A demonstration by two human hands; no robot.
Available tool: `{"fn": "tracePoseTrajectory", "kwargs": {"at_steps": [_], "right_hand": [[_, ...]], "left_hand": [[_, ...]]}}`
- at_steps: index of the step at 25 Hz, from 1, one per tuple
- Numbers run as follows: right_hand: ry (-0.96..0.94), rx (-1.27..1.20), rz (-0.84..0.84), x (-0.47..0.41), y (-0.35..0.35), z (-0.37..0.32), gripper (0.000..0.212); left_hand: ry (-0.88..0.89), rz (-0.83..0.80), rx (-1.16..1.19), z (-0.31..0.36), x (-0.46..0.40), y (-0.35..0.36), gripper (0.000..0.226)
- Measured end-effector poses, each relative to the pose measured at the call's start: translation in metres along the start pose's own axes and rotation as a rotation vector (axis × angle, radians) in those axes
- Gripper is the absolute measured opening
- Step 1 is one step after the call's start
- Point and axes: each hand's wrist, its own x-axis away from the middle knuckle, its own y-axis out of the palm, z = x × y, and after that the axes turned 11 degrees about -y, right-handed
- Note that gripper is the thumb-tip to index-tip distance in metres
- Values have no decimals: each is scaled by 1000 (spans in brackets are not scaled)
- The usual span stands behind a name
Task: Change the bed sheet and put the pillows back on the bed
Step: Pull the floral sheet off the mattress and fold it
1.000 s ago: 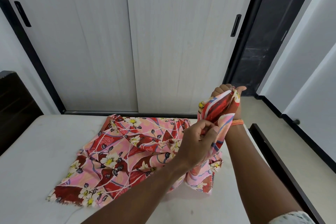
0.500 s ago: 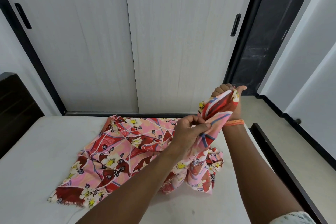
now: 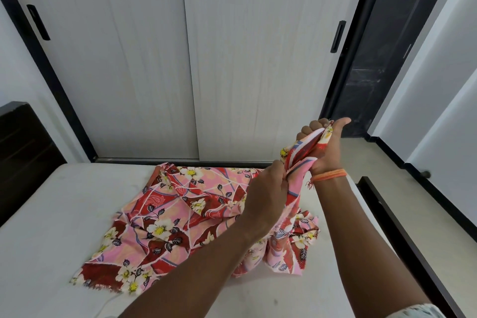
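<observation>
The person is working along the edge of the floral sheet (image 3: 180,217), hunting for a corner to open it out. The right hand (image 3: 326,148) is raised above the mattress (image 3: 51,253), its grip closed round a bunched hem; the left hand (image 3: 268,193), just below it, is pinching the same fold. The rest of the sheet is lying crumpled on the mattress, pink and red with white-yellow flowers. Next, probably, comes spreading the hands apart and shaking the cloth flat across the mattress.
</observation>
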Motion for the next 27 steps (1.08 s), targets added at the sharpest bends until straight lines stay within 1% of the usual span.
{"fn": "tracePoseTrajectory", "kwargs": {"at_steps": [1,2,3,4,5,6,7,8,9,10,11,12,13,15,18,19,21,22,23,24,27], "right_hand": [[-46,91,29,1,4,0,56],[-150,258,45,1,7,-3,56],[-336,521,25,-1,7,-6,55],[-548,796,-56,-5,7,-11,52],[-734,1061,-191,-7,7,-15,49],[-855,1292,-346,-8,10,-20,47],[-946,1465,-490,-8,12,-26,48],[-1053,1584,-621,-8,15,-34,51],[-1171,1652,-730,-9,17,-43,56],[-1273,1678,-809,-9,19,-55,58],[-1351,1677,-852,-10,21,-68,57],[-1404,1672,-852,-10,21,-81,54],[-1439,1684,-821,-10,18,-94,52],[-1410,1740,-706,-7,3,-119,57],[-1308,1805,-554,3,-35,-151,65],[-1291,1802,-526,7,-45,-159,64],[-1280,1781,-489,14,-59,-168,63],[-1275,1782,-462,17,-64,-172,62],[-1269,1785,-436,18,-67,-174,61],[-1261,1783,-415,19,-70,-176,60],[-1273,1780,-380,22,-69,-181,51]], "left_hand": [[13,20,-33,-1,2,1,44],[19,38,-65,-4,3,0,39],[15,46,-81,-9,2,-1,30],[-7,40,-83,-15,-1,-5,21],[-42,15,-50,-21,-4,-8,14],[-85,-50,16,-25,-8,-12,8],[-124,-153,89,-30,-11,-15,11],[-157,-285,129,-31,-12,-16,24],[-170,-424,151,-31,-11,-16,34],[-149,-529,159,-28,-6,-13,37],[-73,-584,166,-24,-1,-6,33],[19,-587,155,-19,3,1,27],[103,-558,156,-15,7,12,21],[164,-454,194,-6,12,30,3],[107,-309,282,0,3,45,19],[72,-285,305,2,-6,46,24],[-6,-262,355,10,-31,43,24],[-34,-299,364,16,-46,44,23],[-33,-378,348,24,-61,48,21],[-11,-509,321,33,-75,54,19],[8,-1035,323,60,-90,76,13]]}}
